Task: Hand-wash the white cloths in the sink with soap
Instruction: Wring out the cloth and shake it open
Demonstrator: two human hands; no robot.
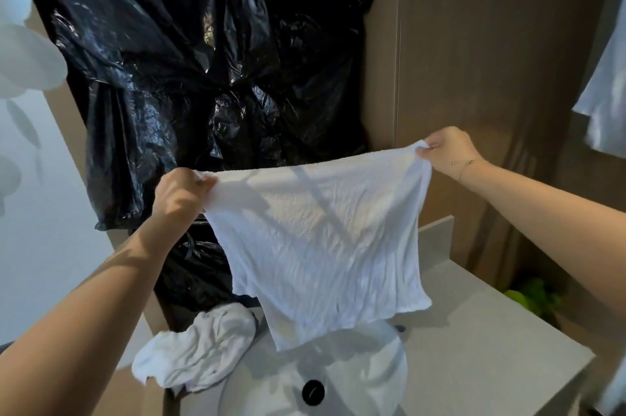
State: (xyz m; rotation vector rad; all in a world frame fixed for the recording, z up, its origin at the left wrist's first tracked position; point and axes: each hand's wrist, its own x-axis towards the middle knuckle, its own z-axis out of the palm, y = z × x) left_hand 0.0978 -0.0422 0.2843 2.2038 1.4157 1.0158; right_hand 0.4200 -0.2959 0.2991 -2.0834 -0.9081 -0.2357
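Both hands, left hand and right hand, pinch white cloth above sink; second cloth seemingly draped over rim

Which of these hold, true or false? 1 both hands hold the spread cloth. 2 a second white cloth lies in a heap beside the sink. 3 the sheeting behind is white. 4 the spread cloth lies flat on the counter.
1. Both the left hand and the right hand hold the spread cloth: true.
2. A crumpled cloth lies at the sink rim: true.
3. False: the plastic sheeting is black.
4. False: it hangs in the air above the sink, beside the counter.
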